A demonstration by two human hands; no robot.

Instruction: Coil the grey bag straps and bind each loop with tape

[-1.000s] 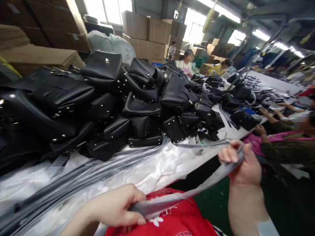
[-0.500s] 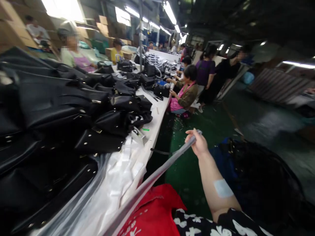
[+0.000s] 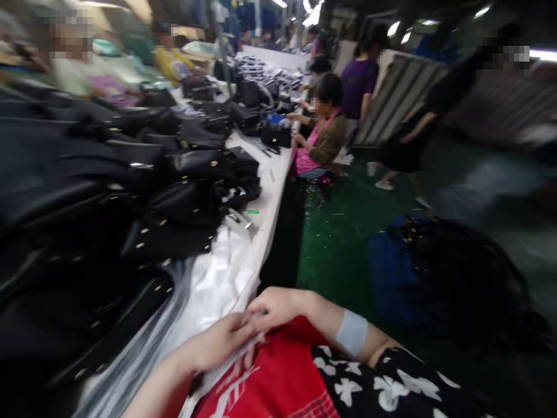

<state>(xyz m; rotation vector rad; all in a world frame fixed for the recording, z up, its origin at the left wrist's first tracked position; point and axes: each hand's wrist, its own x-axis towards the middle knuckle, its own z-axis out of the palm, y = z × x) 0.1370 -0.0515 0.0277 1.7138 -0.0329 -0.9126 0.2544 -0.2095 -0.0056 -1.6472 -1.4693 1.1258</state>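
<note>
In front of the red apron (image 3: 282, 360), my left hand (image 3: 221, 342) and my right hand (image 3: 278, 307) meet, fingers closed. Between them they pinch a long translucent plastic strip (image 3: 228, 361), which runs down along the apron; most of it is hidden by my hands and forearm. Just left of my hands, more long translucent plastic strips (image 3: 152, 342) lie on the table beside a heap of white pieces (image 3: 221, 267). Black bags with gold-coloured studs (image 3: 174, 238) are piled behind and to the left of these.
The white table (image 3: 274, 186) runs away from me, with a small green item (image 3: 252, 212) near its edge. A seated person in a pink apron (image 3: 319, 139) works along it. A dark heap with blue material (image 3: 387, 273) lies on the floor at right. Someone in black (image 3: 418, 128) walks there.
My right hand has come down and left from its raised, outstretched position, with the strip no longer stretched out. My left hand has come into view beside it. The person in black has moved right.
</note>
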